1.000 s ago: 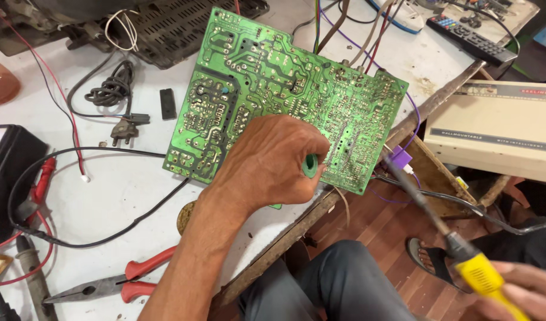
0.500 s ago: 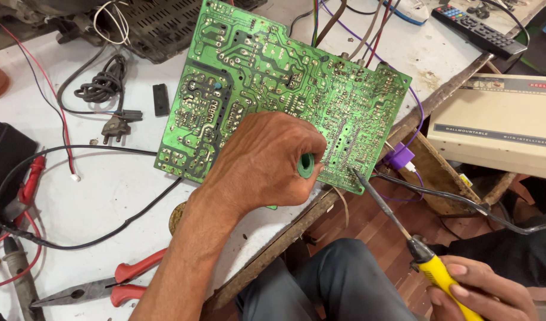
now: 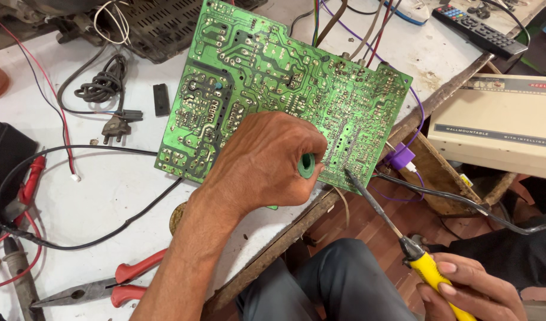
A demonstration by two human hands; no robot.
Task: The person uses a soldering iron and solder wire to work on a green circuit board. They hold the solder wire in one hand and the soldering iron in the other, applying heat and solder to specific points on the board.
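A large green circuit board (image 3: 273,77) lies solder side up on the white bench. My left hand (image 3: 264,160) rests on its near edge, fingers closed round a small green-handled tool (image 3: 306,165) whose round end shows beside my thumb. My right hand (image 3: 472,288) at the lower right grips the yellow handle of a soldering iron (image 3: 430,273). Its long metal shaft slants up and left, and the tip (image 3: 347,172) touches the board's near right edge, just right of my left hand.
Red-handled pliers (image 3: 100,288) lie at the bench's front left. A black cable (image 3: 94,202) loops across the bench, with a coiled power cord and plug (image 3: 106,95) behind. A beige box (image 3: 499,122) sits right, a remote control (image 3: 478,24) at the back right, and a purple connector (image 3: 399,157) by the board.
My right hand has brought the soldering iron up and left, from clear of the board until its tip meets the near right edge. My left hand has stayed on the board.
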